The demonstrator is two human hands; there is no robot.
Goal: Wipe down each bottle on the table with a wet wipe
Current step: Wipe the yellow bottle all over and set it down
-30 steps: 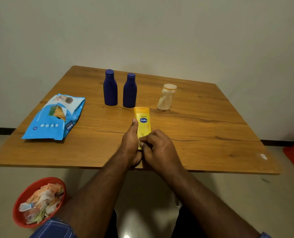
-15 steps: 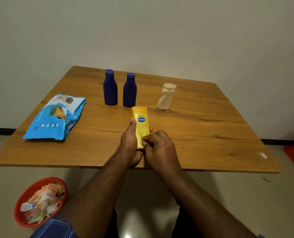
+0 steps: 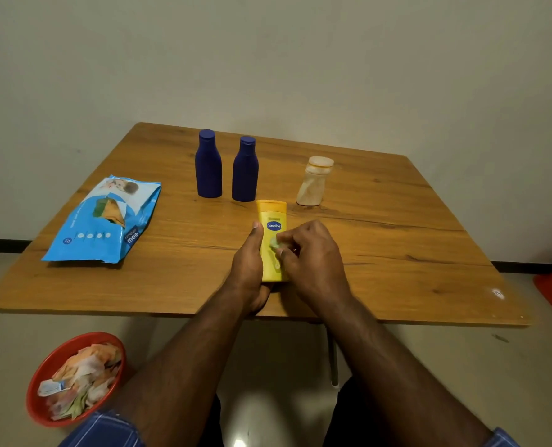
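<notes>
holding yellow bottle (image 3: 272, 221), left grip (image 3: 249, 269) | right grip (image 3: 313, 253) pinching wipe (image 3: 274, 243) | red bowl (image 3: 39, 382): wrappers

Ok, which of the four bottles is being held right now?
The yellow Vaseline bottle, gripped by the left hand while the right hand rubs a wipe on it. The others stand untouched behind.

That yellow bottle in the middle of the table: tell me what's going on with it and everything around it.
A person is wiping the yellow bottle. The left hand grips its side while the right hand presses a small wet wipe against its front. Two blue bottles and a pale bottle stand untouched behind it. A blue wipes pack lies to the left, and a red bowl of used wipes sits on the floor.
</notes>
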